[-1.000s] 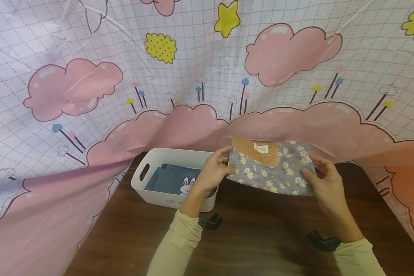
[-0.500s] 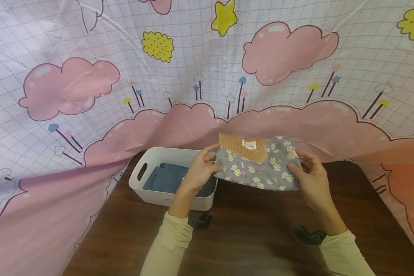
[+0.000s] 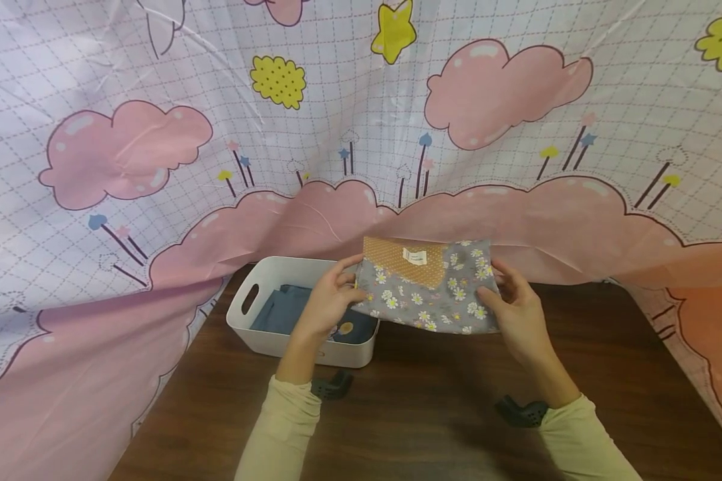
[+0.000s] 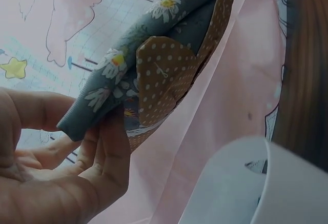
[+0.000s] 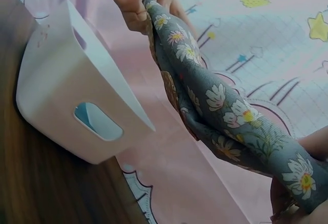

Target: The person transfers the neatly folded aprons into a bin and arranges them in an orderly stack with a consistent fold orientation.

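In the head view, a folded grey daisy-print cloth (image 3: 397, 300) with a tan dotted panel and a small white label is held up above the table, right of the white bin (image 3: 353, 355). My left hand (image 3: 325, 300) pinches its left edge between thumb and fingers, near the bin's right part. The right edge is gripped by my right hand (image 3: 520, 314), thumb in front. Seen from the left wrist, the cloth (image 4: 120, 62) shows several folded layers and a dotted tan flap. The right wrist view shows the cloth (image 5: 220, 101) stretched between both hands.
Inside the bin lies folded dark blue fabric (image 3: 285, 310) with a printed figure partly visible. The brown wooden table (image 3: 433, 414) runs under everything. A cloud-printed curtain (image 3: 337, 214) hangs behind it. Dark wrist mounts (image 3: 522, 411) sit on both wrists.
Both hands have moved left with the daisy-print cloth, bringing it closer to the bin. My left forearm now covers more of the bin's front. The grip on both edges looks the same.
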### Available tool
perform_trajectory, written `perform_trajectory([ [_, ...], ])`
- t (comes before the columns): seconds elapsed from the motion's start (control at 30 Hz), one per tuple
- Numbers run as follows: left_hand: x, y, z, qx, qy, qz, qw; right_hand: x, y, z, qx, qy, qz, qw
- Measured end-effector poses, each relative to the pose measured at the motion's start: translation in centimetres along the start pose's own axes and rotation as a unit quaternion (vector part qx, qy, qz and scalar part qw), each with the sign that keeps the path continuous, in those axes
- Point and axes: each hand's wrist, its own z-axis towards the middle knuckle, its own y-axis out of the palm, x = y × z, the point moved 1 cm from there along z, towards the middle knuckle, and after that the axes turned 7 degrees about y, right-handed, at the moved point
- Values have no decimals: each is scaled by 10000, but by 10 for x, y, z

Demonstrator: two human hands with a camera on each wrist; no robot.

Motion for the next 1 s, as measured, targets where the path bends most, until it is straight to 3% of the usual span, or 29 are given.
perform_trajectory([
  [0.17,0,-9,-3,44,-44,14,10000,2,9,1,-98,-40,-421,9991],
  [0.5,-6,-28,-8,155,-194,230,9994,3,25,4,-442,-117,-347,9984],
  [1.0,-14,-58,-12,380,-239,295,9986,-3,49,9,-781,-494,-1194,9885],
])
